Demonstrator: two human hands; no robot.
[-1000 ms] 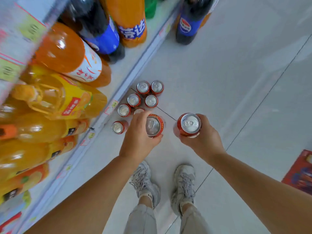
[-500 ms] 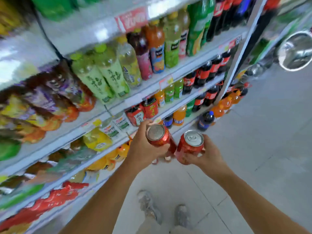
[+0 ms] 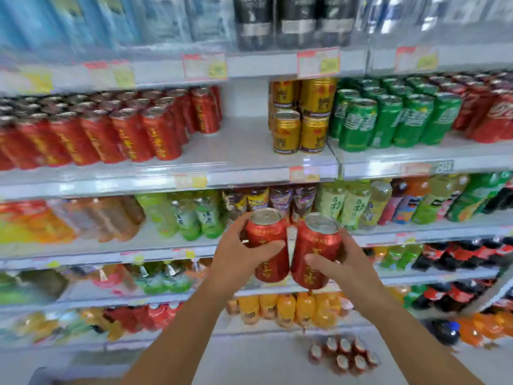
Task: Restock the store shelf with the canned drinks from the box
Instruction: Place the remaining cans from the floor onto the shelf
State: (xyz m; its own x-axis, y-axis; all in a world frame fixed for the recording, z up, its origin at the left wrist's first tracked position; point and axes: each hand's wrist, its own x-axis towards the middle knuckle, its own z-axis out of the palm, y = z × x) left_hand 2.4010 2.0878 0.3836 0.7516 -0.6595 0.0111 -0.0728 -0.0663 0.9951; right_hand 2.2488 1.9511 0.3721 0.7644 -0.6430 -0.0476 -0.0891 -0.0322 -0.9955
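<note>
My left hand grips a red can with yellow lettering, held upright. My right hand grips a second red can right beside it; the two cans nearly touch. Both are raised in front of the bottled-tea shelf, below the can shelf. On that shelf stand rows of matching red cans at the left, with a bare gap to their right. Several more red cans stand on the floor by the shelf foot. No box is in view.
Gold cans, green cans and more red cans fill the can shelf to the right of the gap. Bottles of tea, juice and cola fill the lower shelves. Price tags line the shelf edges. The picture is blurred.
I have lifted both cans from the floor group up to shelf height. My view swung from the floor to face the shelves straight on.
</note>
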